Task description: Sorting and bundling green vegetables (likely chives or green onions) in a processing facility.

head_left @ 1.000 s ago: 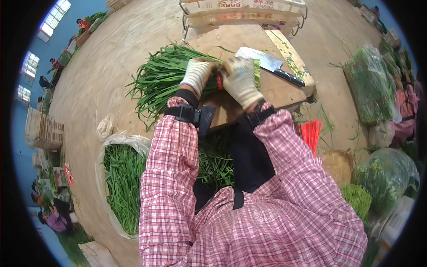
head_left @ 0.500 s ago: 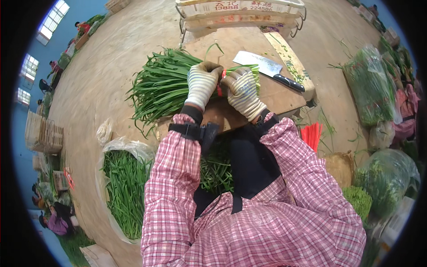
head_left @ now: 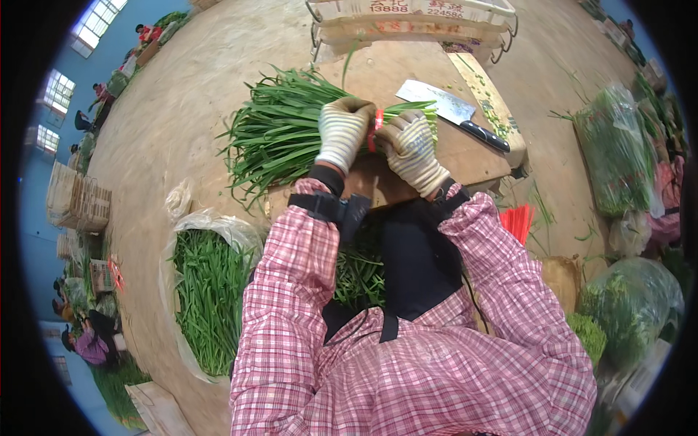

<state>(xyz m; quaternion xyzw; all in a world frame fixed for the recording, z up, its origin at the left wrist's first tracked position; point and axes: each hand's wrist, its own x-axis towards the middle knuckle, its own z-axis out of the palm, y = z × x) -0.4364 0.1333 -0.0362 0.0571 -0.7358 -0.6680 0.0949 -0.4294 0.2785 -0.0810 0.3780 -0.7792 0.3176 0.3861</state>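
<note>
A thick bundle of green garlic chives point(head_left: 280, 134) lies across a wooden board point(head_left: 465, 161), leaves to the left and pale cut ends to the right. A red tie point(head_left: 375, 132) goes round it near the cut ends. My left hand point(head_left: 343, 131), in a striped knit glove, is closed with its fingertips pinched at the tie's left side. Just right of the tie, my right hand point(head_left: 413, 151), gloved alike, has its fingers curled in, pinching at the tie over the stalks. The gloves hide the tie's ends. Behind my right hand lies a cleaver point(head_left: 443, 102) with a black handle.
White crates point(head_left: 414, 22) stand beyond the board. Loose chives fill an open plastic bag point(head_left: 211, 309) at my left. Red ties point(head_left: 517, 222) lie by my right forearm. Plastic-wrapped greens point(head_left: 618, 156) stand farther right. Other people point(head_left: 94, 341) sit at the far left.
The whole view has shifted slightly, so things appear farther right. Both hands stay at the red tie, with only slight finger movement. The bundle and cleaver keep their places on the board.
</note>
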